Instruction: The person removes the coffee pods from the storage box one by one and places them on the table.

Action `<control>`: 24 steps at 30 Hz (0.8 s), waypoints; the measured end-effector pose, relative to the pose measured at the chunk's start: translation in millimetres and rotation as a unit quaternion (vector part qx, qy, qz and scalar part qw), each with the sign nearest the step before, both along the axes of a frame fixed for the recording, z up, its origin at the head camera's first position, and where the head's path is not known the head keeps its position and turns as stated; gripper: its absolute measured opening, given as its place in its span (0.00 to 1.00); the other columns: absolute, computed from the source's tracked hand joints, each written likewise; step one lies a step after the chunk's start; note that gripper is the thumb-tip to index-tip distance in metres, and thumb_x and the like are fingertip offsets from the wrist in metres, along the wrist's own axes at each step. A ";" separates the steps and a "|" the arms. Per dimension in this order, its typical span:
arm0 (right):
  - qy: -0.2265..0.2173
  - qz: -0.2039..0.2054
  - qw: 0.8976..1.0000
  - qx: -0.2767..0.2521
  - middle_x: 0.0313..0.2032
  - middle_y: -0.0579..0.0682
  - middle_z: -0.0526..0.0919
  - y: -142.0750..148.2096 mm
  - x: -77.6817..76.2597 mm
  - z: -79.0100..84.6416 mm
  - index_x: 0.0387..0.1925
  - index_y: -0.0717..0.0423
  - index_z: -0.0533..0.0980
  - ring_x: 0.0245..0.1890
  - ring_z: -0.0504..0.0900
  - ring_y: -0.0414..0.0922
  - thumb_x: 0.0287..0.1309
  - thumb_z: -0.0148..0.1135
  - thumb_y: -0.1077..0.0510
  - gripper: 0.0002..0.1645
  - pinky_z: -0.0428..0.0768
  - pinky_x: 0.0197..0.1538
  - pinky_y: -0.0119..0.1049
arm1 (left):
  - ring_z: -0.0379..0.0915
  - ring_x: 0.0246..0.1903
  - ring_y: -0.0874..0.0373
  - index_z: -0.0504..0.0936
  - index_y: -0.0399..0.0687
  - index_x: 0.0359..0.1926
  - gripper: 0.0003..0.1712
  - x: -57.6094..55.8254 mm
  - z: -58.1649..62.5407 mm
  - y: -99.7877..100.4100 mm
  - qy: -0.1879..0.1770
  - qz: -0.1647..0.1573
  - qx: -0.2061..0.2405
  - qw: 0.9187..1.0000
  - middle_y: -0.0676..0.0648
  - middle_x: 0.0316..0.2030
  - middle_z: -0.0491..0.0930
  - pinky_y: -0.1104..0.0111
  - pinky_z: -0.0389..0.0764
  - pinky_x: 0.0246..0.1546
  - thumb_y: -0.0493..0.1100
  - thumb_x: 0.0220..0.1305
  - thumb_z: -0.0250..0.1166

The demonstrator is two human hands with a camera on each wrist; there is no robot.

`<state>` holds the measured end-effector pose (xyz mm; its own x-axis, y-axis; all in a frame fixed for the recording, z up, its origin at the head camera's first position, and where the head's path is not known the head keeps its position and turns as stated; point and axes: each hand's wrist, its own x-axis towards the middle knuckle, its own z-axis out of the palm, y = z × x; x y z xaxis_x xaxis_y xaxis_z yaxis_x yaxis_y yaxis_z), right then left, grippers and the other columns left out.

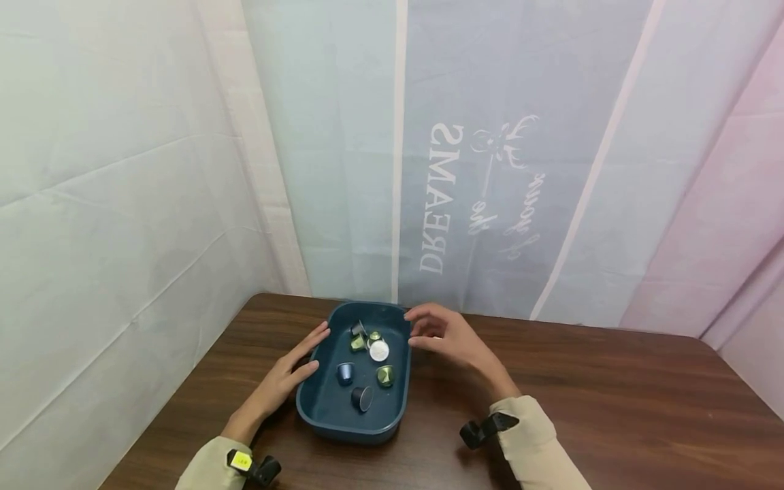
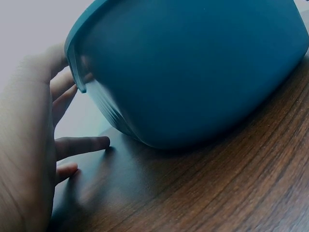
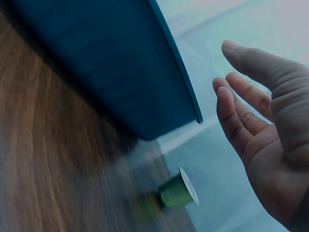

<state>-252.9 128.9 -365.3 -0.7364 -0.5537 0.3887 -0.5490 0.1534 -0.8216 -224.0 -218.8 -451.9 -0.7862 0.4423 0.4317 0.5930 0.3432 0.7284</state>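
Observation:
A dark blue plastic bin [image 1: 352, 429] holds several coffee capsules. Among them are a blue capsule [image 1: 346, 373], a dark capsule [image 1: 361, 399], a green capsule [image 1: 384, 376] and one showing its silver lid [image 1: 379, 350]. My left hand [image 1: 283, 378] rests along the bin's left rim, fingers extended; in the left wrist view some fingers reach down beside the bin's wall. At the far right rim hovers my right hand [image 1: 450, 337], thumb and fingers parted around nothing. Outside the bin, a loose green capsule [image 3: 177, 189] shows below the right hand in the right wrist view.
The bin stands on a dark wood-grain table [image 1: 612, 401]. Behind the table hangs a pale printed curtain [image 1: 490, 170], and another pale cloth [image 1: 122, 204] runs along the left side.

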 end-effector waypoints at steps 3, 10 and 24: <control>0.004 0.011 1.000 0.000 0.40 0.57 0.80 -8.1 1.2 0.8 0.52 0.58 0.76 0.38 0.81 0.54 0.54 0.68 0.67 0.22 0.78 0.39 0.41 | 0.45 0.71 0.47 0.59 0.47 0.73 0.31 0.0 1.9 0.9 0.000 -0.004 0.001 1.000 0.47 0.73 0.49 0.55 0.52 0.65 0.34 0.71 0.51; 0.030 0.046 0.998 0.016 0.41 0.50 0.79 -26.4 -14.8 -18.9 0.53 0.57 0.75 0.38 0.81 0.48 0.54 0.68 0.64 0.23 0.80 0.40 0.40 | 0.45 0.71 0.48 0.59 0.46 0.72 0.31 -0.3 0.1 -0.3 -0.003 -0.001 0.003 1.000 0.48 0.73 0.49 0.53 0.53 0.65 0.34 0.70 0.51; 0.016 0.082 0.996 0.031 0.48 0.47 0.78 -62.0 -14.5 -16.9 0.55 0.55 0.75 0.40 0.81 0.48 0.56 0.69 0.59 0.24 0.81 0.43 0.40 | 0.45 0.71 0.47 0.58 0.45 0.72 0.30 -1.4 -2.4 -0.6 -0.010 -0.007 0.005 1.000 0.48 0.73 0.49 0.35 0.51 0.59 0.35 0.71 0.50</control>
<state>-267.4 66.9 -382.2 -0.6220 -0.6892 0.3717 -0.5959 0.1087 -0.7956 -225.5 -219.4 -454.3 -0.7889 0.4484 0.4201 0.5823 0.3273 0.7442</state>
